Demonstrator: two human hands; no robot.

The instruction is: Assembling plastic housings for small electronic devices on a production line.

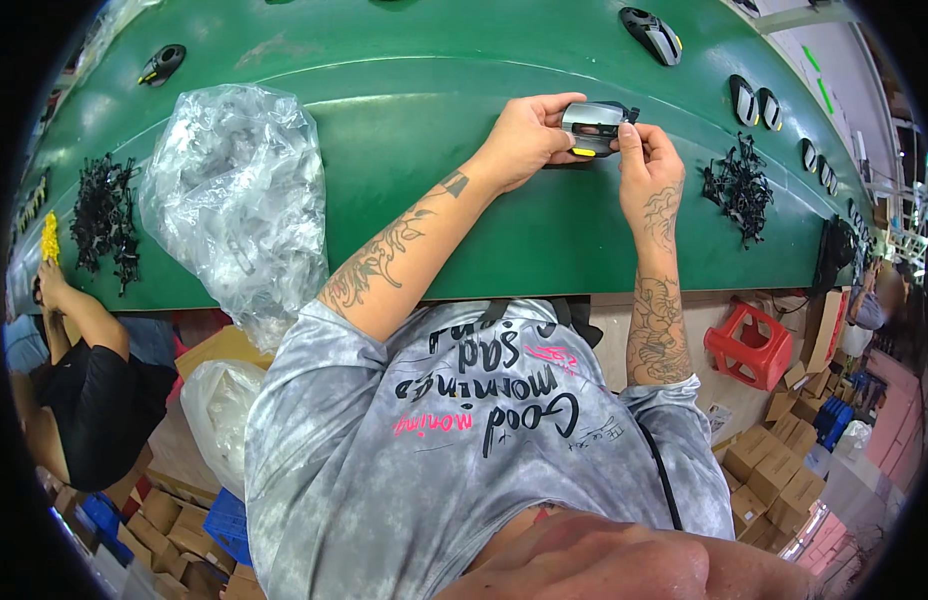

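My left hand (530, 140) grips a silver and black computer mouse shell (584, 118) with a yellow piece on its near edge, held over the green table. Fingers and thumb close round its left side. On the shell's right side, my right hand (648, 175) pinches a small black plastic part (631, 116) between thumb and fingers, touching the shell; its exact shape is partly hidden. To the right of that hand lies a tangled heap of small black plastic parts (739, 188).
On the green table (424, 230) a large clear plastic bag (239, 190) lies to my left, beside another black heap (106, 220). More mouse shells (652, 36) sit along the far and right side. A co-worker (94, 370) is at far left. A red stool (749, 345) stands at right.
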